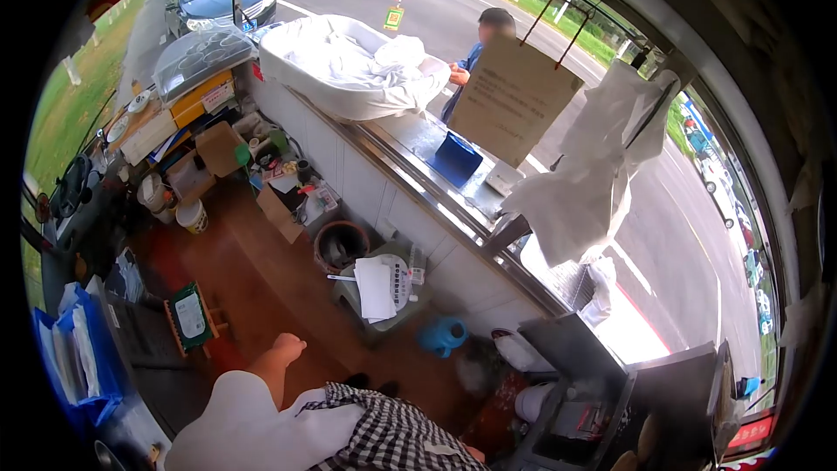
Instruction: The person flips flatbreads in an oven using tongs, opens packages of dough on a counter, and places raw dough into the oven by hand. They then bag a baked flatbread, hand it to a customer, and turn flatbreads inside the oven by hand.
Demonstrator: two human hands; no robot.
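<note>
My left hand (289,346) hangs over the brown floor with its fingers curled in, and nothing shows in it. It is nearest to a low stool with a green-and-white top (189,317) on the left. To its right stands a grey-green stool (349,301), with white papers (375,290) and a round printed fan-like sheet on it. Only a bit of my right hand (475,453) shows at the bottom edge, beside my checkered apron (384,432); its fingers are hidden.
A blue watering can (444,337) and a dark bin (341,245) stand on the floor. On the counter along the window sit a cloth-filled white basket (353,70) and a blue box (455,159). Outside, a person (475,52) stands at the counter. Metal equipment (580,410) is at lower right.
</note>
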